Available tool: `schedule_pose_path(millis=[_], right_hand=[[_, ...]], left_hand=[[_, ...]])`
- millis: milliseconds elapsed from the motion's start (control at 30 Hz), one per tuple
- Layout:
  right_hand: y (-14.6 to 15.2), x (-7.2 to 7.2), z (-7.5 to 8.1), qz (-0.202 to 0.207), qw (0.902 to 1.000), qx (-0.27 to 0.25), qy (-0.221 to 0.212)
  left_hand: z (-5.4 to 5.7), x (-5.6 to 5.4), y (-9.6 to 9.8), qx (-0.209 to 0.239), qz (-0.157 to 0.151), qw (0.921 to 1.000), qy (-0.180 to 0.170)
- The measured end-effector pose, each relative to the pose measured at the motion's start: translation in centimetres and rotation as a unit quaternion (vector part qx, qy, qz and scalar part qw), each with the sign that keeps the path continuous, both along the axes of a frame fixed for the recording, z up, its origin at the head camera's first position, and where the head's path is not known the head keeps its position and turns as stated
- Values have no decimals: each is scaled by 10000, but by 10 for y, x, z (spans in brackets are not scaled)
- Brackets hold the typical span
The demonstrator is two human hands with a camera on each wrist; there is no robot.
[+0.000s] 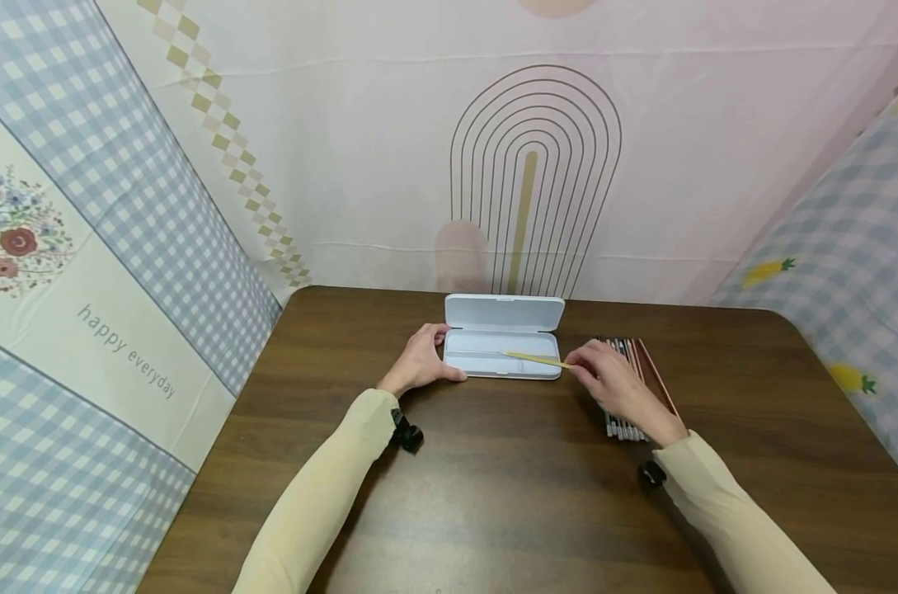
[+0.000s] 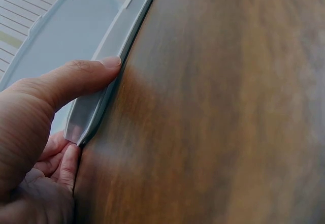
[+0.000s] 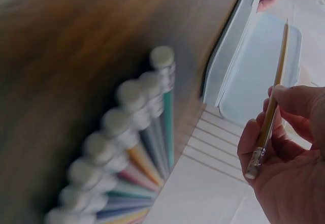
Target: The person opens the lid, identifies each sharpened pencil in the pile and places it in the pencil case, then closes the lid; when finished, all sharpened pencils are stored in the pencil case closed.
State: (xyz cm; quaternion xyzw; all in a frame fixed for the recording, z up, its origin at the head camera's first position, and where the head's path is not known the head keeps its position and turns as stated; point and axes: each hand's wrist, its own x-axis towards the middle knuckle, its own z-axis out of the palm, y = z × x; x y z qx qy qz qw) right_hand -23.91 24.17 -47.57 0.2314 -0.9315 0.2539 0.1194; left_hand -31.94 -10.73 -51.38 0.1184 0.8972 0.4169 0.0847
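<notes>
A pale blue-white pencil case [image 1: 502,370] lies on the table with its lid standing up at the back. Its left end is in the grip of my left hand [image 1: 422,360], thumb along the front wall and fingers around the far corner in the left wrist view. My right hand [image 1: 608,378] pinches a yellow pencil [image 3: 279,74] between thumb and fingers, its sharpened tip pointing left over the case. The pencil's white eraser end shows near the palm in the right wrist view. Just under the right hand lies a row of colored pencils [image 3: 143,153] with white erasers, partly hidden.
The brown wooden table [image 1: 463,478] meets a patterned cloth [image 1: 374,165] hanging behind it. Checked cloth [image 1: 174,190] hangs at the left, and more [image 1: 849,272] at the right. One reddish pencil [image 1: 658,376] lies slanted at the row's right side.
</notes>
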Motion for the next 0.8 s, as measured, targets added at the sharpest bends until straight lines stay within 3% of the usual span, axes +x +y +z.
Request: schedule_pose_path(millis=[433, 800], right_hand=[[-33, -43, 2, 463, 9979, 172, -419], [-54, -71, -2, 493, 9960, 353, -662]], left_hand=[[1, 0, -1, -11, 10, 10000, -34], [0, 0, 1, 90, -20, 10000, -31]])
